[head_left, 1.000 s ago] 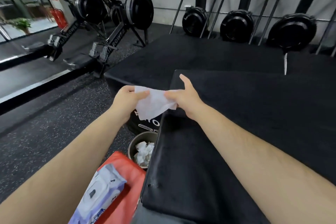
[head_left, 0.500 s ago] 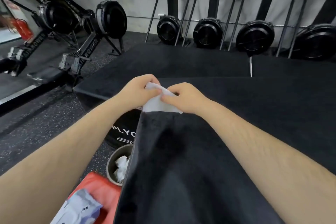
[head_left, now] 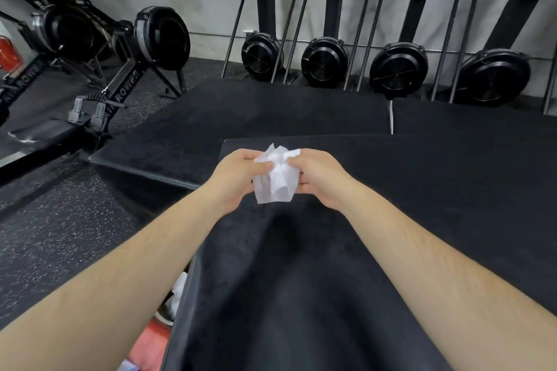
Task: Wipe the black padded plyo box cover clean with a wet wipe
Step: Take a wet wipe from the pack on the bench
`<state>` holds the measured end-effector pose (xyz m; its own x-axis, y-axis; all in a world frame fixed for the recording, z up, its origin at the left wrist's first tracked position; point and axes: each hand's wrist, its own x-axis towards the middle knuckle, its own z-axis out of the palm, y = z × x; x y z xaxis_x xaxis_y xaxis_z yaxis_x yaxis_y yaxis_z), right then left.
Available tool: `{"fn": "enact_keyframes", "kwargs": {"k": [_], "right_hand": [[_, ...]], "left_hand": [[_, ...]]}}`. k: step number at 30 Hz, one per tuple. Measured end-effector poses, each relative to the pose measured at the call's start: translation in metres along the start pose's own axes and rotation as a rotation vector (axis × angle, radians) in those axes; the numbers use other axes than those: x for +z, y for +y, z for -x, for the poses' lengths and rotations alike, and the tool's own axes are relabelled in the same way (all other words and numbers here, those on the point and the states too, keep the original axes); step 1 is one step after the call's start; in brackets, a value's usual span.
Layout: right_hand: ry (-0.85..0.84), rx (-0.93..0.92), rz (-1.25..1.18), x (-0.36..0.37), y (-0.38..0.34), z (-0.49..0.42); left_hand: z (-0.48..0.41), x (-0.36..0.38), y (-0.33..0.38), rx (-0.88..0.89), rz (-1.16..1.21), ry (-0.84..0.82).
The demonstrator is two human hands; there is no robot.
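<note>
The black padded plyo box cover (head_left: 301, 295) fills the lower middle of the view, its top reaching from my body to a far edge just beyond my hands. A white wet wipe (head_left: 275, 178), bunched and folded, is held above the box's far left part. My left hand (head_left: 238, 178) pinches its left side with thumb and fingers. My right hand (head_left: 319, 178) grips its right side, fingers curled under it. The wipe is off the cover's surface, its lower corner hanging free.
Lower black padded boxes (head_left: 256, 111) lie beyond and to the right. Rowing machines (head_left: 126, 48) stand at the left, several fan units (head_left: 325, 62) along the back wall. A bin with used wipes (head_left: 174, 298) and a red surface (head_left: 150, 343) sit at the lower left on speckled floor.
The wipe, held stretched flat between both hands a second ago, is now gathered into a bunch. Both hands came together over the box top as my view shifted right.
</note>
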<state>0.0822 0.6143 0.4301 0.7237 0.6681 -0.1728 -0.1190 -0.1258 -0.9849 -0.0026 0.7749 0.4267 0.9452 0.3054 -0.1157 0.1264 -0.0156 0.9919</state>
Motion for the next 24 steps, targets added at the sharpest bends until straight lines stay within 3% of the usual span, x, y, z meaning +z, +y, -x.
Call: {"fn": "enact_keyframes", "kwargs": {"k": [5,9,14,17,20,24], "right_hand": [[-0.1,0.01,0.057,-0.024,-0.003,0.006],[-0.054,-0.048,0.107,-0.036,-0.003,0.008],[0.109,-0.181,0.383,-0.04,-0.002,0.01],[0.124,-0.263,0.549,-0.042,0.0,0.017],[0.105,-0.27,0.553,-0.044,-0.001,0.021],[0.114,-0.107,0.301,-0.042,0.004,0.018]], "left_hand": [[-0.008,0.003,-0.009,0.041,-0.071,0.126],[-0.009,0.014,-0.006,-0.016,0.032,0.031],[-0.01,0.025,-0.005,-0.179,0.24,-0.012],[-0.008,0.029,-0.002,-0.136,0.115,-0.109],[-0.006,0.03,-0.003,-0.047,-0.068,-0.169],[-0.005,0.032,-0.009,-0.048,-0.056,-0.019]]}}
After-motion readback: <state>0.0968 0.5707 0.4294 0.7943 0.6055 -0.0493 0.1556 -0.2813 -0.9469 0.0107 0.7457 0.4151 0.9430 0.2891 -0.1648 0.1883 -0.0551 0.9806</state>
